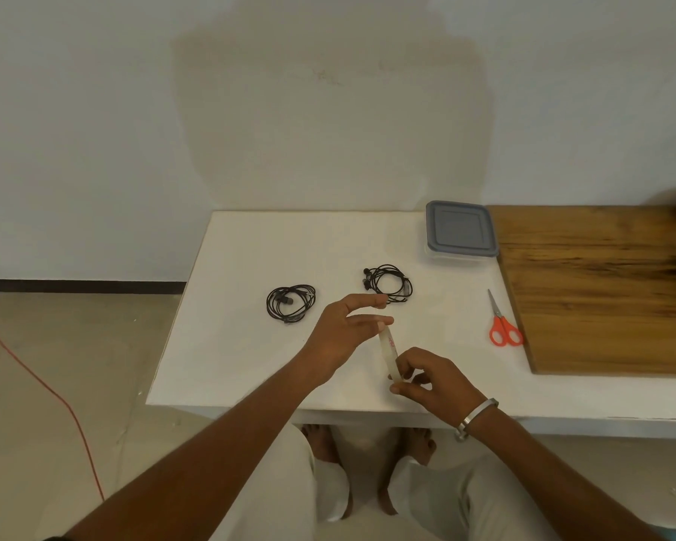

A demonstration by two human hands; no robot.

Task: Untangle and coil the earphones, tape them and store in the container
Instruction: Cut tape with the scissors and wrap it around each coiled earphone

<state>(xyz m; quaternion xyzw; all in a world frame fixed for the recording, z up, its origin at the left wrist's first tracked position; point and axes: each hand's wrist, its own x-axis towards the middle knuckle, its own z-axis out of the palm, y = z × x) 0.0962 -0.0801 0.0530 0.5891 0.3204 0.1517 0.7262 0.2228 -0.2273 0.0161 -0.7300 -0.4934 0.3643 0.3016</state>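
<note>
Tape roll (pixel 388 351), pinched in the right hand (pixel 434 378) near the worktop's (pixel 274 244) front edge, meets the left hand's (pixel 338 337) straight fingers at its rim: best peeled slowly, while one earphone coil (pixel 290 302) and a second coil (pixel 389 285) lie mid-worktop.

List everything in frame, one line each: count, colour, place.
table: 1, white, centre
container: 1, clear, grey lid on, table's far right
earphones: 2 coils, black, apart on the table; right coil nearer the container
scissors: 1, orange handles, on the table beside the board
board: 1, brown wood, right end
tape: 1 roll, clear, between both hands
cable: 1, red, floor at left
bracelet: 1, silver, right wrist
left hand: fingertips touch the tape's top
right hand: grips the tape's lower edge
feet: 2, bare, under the table
</note>
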